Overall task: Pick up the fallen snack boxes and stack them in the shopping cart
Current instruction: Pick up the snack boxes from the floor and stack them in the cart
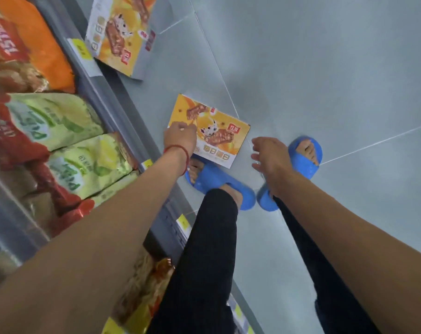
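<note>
Left hand (pixel 179 138) pinches box (pixel 220 137) edge, right hand (pixel 264 156) open alongside; one-sided pinch could let box slip.

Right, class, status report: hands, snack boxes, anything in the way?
Left hand grips near box edge. Right hand open beside it. Second box on floor beyond. Nothing on either.

snack boxes (pixel 215 135): two. hands (pixel 180 138): two. blue slippers (pixel 211 182): two. green bags (pixel 55 116): three. orange bag (pixel 36 47): one.
</note>
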### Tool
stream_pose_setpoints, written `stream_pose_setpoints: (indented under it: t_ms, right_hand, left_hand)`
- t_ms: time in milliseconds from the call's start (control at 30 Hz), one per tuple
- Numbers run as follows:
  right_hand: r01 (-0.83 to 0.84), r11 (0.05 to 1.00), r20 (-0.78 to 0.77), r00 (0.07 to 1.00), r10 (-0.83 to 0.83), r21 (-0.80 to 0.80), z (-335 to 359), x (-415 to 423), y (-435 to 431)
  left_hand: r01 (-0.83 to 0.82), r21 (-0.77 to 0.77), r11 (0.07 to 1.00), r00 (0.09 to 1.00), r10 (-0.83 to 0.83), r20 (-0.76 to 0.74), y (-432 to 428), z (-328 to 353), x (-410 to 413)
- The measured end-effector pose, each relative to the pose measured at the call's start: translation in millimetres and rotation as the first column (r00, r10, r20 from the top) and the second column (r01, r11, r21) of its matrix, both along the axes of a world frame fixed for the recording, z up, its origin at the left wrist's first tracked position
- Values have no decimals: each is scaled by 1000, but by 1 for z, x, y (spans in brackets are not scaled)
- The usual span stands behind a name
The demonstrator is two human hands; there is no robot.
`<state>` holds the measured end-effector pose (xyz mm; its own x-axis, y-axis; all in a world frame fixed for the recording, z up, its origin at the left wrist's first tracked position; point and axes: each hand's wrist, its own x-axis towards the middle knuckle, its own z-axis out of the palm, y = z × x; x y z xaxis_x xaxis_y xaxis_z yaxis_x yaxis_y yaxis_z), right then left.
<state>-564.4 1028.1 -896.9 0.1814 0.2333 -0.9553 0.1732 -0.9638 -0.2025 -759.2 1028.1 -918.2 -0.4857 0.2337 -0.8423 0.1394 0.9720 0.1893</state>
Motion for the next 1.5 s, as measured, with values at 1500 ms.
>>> stream_pose_setpoints:
  t_ms: [1500]
  right_hand:
    - [191,931,-91,981,-170,312,272,90,54]
  left_hand:
    - [-465,250,849,853,355,382,-13,293,89]
